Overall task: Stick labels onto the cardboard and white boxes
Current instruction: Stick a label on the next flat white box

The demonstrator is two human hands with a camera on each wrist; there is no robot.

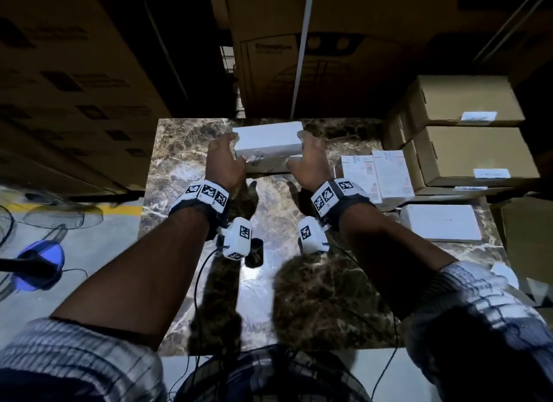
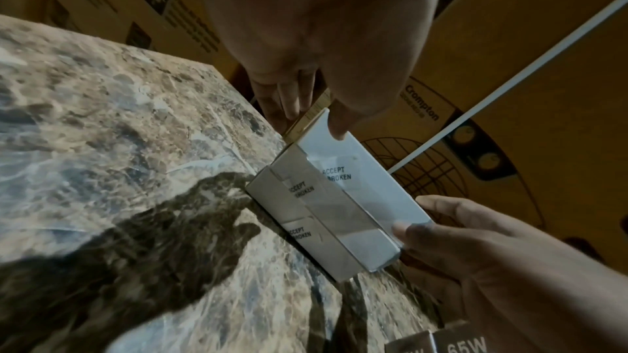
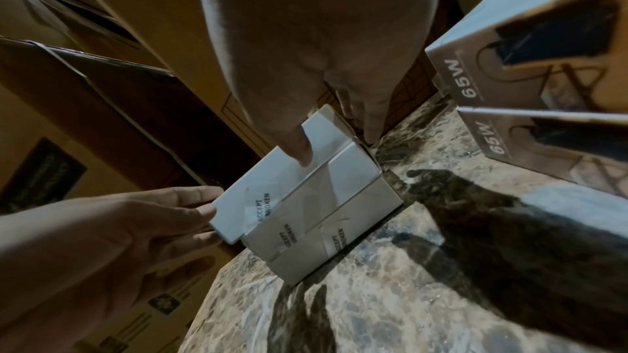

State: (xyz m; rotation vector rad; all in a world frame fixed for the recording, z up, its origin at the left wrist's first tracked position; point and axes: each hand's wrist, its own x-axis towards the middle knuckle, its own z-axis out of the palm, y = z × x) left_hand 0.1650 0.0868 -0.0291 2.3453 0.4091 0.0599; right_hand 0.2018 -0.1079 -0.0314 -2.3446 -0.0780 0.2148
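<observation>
At the far edge of the marble table (image 1: 185, 168) I hold a white box (image 1: 267, 139) by its two ends, on top of two more white boxes (image 1: 269, 163). My left hand (image 1: 236, 150) grips the left end, thumb (image 2: 339, 128) on the near face and fingers (image 2: 289, 101) behind. My right hand (image 1: 299, 150) grips the right end, thumb (image 3: 299, 149) pressed on the near face. The held box (image 2: 360, 179) sits slightly offset from the stack (image 3: 339, 227) below. Each box carries a clear seal sticker (image 3: 261, 208) printed "ACCEPT BROKEN".
Brown cardboard boxes (image 1: 466, 102) with white labels (image 1: 478, 115) are stacked at the right. Beside them stand printed "65W" boxes (image 1: 377, 174), with a flat white box (image 1: 440, 222) nearer. Large cartons (image 1: 299, 57) wall the back and left. Fans (image 1: 39, 267) lie on the floor at left.
</observation>
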